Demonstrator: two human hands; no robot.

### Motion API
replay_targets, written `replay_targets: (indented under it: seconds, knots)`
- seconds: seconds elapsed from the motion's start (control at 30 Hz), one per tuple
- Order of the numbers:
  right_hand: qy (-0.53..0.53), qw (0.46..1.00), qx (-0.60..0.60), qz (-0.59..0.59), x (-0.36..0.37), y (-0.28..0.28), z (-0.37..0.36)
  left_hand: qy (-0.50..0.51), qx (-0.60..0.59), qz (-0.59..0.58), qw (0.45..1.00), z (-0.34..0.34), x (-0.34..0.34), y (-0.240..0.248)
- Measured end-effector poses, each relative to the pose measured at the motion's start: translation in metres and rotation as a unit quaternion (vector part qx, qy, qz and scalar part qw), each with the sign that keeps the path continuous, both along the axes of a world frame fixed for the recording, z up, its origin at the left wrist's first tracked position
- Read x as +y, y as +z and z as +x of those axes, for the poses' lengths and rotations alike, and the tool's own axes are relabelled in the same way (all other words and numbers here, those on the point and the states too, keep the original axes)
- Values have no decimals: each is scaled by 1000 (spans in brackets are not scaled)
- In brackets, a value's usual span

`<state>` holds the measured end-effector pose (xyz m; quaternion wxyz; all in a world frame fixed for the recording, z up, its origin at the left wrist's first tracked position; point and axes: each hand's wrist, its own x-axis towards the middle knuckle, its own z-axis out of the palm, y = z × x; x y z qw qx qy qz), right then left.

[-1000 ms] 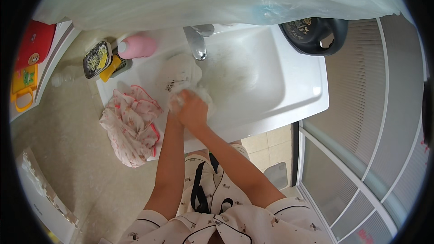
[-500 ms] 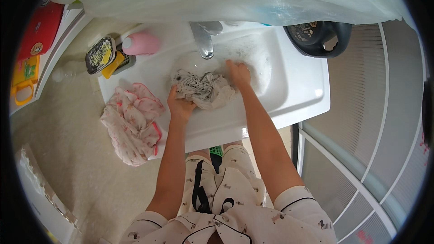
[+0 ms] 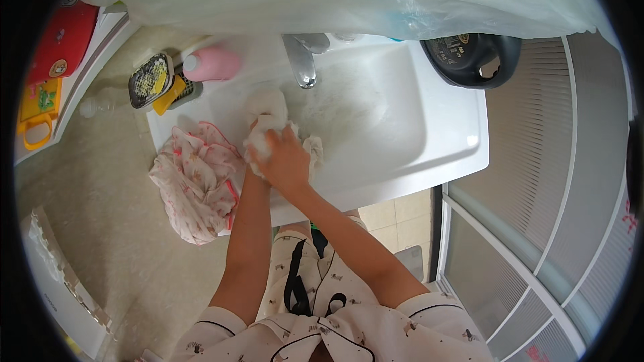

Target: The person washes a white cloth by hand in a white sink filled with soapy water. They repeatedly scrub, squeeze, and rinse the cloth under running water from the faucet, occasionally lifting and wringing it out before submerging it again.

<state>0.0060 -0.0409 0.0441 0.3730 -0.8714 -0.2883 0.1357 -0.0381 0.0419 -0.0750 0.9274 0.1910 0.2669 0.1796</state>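
A wet white cloth (image 3: 257, 142) is bunched up over the left part of the white sink basin (image 3: 402, 100). My right hand (image 3: 287, 164) reaches across to the left and presses on it, fingers curled into the fabric. The cloth and my right hand cover most of my left hand, so its fingers are hidden; its forearm (image 3: 248, 241) ends under the bundle. A smooth, rounded white part (image 3: 265, 102) sticks out beyond the bundle, and I cannot make out whether it is cloth. Cloudy water lies in the basin below the chrome faucet (image 3: 303, 67).
Left of the basin lie a pink-edged patterned cloth (image 3: 198, 188), a pink bottle (image 3: 213, 65), and a soap dish (image 3: 151, 82) with a yellow piece (image 3: 169, 96). A black jug (image 3: 473, 60) stands at the back right. A translucent plastic sheet (image 3: 335, 0) hangs across the far side.
My right hand has moved left from the basin's middle onto the cloth. The cloth has been bunched up and shifted left; its dark-marked side is no longer visible.
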Motion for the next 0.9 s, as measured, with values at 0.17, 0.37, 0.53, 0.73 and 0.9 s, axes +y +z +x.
replay_targets:
  seconds: [0.17,0.37,0.53,0.73,0.9]
  knots:
    - [15,988,85,-127,8,-33,58,34,290,26,956,12,14,-8]
    - [-13,952,263,-158,-34,-70,157,-95,255,160,949,6,11,39]
    - [-78,932,212,-283,-23,-68,159,-45,361,-4,932,-3,21,56]
    - [151,960,233,-42,8,-105,88,-25,134,-108,985,46,29,45]
    - [202,970,132,30,-14,0,22,-38,100,-29,994,9,51,-5]
